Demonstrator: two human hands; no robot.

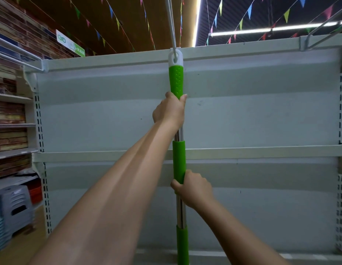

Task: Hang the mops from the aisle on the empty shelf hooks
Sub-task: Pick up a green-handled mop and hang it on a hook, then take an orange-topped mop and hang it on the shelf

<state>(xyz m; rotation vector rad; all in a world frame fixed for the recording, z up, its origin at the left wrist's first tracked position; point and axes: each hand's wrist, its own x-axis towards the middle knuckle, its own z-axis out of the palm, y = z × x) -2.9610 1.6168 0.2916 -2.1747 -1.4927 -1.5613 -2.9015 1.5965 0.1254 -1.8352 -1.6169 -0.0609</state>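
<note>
Bare white store shelving (243, 119) fills the background beneath strings of coloured pennants (250, 11) and a ceiling strip light (271, 29), as a person lifts a mop (179, 159) upright at the centre of the aisle bay. Its white end cap (176, 57), pierced by a hanging eye, sits against a long white hook (171, 22) that juts toward the camera from the top rail; the eye appears threaded on the prong. The left hand (171, 109) is wrapped around the pole just below the dimpled green top grip, while the right hand (193, 188) clasps it lower, at the foot of the middle green sleeve. The sound move, by the look of it, is to keep the pole vertical, slide the eye far along the hook, then ease both hands off only once the weight hangs. Chrome tubing shows between three bright green sleeves; the mop head is out of view below.
</note>
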